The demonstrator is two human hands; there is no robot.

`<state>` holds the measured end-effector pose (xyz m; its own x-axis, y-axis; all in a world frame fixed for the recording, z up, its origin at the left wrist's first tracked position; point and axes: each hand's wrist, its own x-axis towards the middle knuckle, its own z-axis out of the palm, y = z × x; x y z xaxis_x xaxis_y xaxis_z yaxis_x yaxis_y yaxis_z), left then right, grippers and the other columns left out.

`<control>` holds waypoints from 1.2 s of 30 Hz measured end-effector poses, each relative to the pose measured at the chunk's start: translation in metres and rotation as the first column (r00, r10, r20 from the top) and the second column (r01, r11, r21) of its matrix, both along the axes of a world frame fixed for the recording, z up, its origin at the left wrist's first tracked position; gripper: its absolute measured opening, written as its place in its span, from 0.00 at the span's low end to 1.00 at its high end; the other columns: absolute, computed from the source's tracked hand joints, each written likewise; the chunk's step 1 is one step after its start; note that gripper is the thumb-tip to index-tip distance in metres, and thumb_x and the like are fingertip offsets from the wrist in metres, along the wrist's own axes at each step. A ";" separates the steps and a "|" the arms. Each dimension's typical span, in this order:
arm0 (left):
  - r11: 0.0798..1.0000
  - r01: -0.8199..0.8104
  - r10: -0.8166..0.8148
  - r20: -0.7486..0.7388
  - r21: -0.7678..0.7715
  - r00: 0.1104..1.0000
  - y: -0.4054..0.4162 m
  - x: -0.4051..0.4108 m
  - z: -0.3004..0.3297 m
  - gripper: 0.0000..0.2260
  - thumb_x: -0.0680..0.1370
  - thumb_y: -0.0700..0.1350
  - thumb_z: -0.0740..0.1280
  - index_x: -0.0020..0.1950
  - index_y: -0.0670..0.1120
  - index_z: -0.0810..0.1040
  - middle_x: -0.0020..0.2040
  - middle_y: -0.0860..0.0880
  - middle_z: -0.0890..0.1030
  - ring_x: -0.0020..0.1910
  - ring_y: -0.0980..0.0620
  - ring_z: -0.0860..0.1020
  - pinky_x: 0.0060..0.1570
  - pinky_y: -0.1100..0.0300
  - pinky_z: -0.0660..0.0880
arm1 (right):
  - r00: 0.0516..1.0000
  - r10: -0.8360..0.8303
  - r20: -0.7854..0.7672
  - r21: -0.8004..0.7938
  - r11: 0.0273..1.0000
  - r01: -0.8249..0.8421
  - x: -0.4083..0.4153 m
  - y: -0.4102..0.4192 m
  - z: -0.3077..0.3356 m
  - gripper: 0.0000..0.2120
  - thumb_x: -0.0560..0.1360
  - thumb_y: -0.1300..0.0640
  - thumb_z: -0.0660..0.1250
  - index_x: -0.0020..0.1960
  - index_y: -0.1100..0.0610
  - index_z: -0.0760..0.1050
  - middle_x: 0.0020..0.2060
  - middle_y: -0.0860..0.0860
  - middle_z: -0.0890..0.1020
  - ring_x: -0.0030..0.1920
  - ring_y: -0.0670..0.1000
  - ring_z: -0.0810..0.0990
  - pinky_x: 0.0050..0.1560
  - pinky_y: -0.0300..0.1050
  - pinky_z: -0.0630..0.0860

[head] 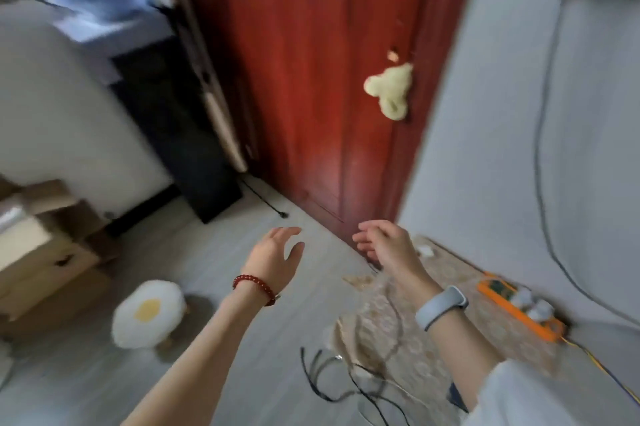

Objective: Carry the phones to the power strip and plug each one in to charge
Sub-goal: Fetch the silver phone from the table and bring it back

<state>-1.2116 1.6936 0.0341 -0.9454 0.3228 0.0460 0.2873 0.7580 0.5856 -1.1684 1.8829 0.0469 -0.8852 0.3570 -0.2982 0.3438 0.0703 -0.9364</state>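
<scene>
Power strip (519, 306) with white plugs (533, 304) inserted.

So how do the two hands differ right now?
The left hand wears a red bead bracelet; the right hand wears a pale blue wristband. The left reaches over bare floor, fingers spread; the right hangs over the rug's edge, fingers curled, nearer the orange power strip. Both are empty; no phone is visible.

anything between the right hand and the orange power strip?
Nothing visible. The right hand is empty and raised over the patterned mat; the orange power strip lies on that mat by the wall, with only loose cables nearer the camera.
</scene>
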 end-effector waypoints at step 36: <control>-0.462 -0.885 0.873 -0.153 0.047 -0.464 -1.140 0.602 0.132 0.14 0.76 0.48 0.61 0.60 0.47 0.73 0.61 0.45 0.76 0.59 0.47 0.74 0.58 0.55 0.71 | -0.684 0.729 -0.039 0.564 -0.548 -0.617 0.354 -1.376 0.125 0.13 0.76 0.58 0.56 0.53 0.56 0.78 0.53 0.53 0.82 0.55 0.54 0.78 0.48 0.38 0.69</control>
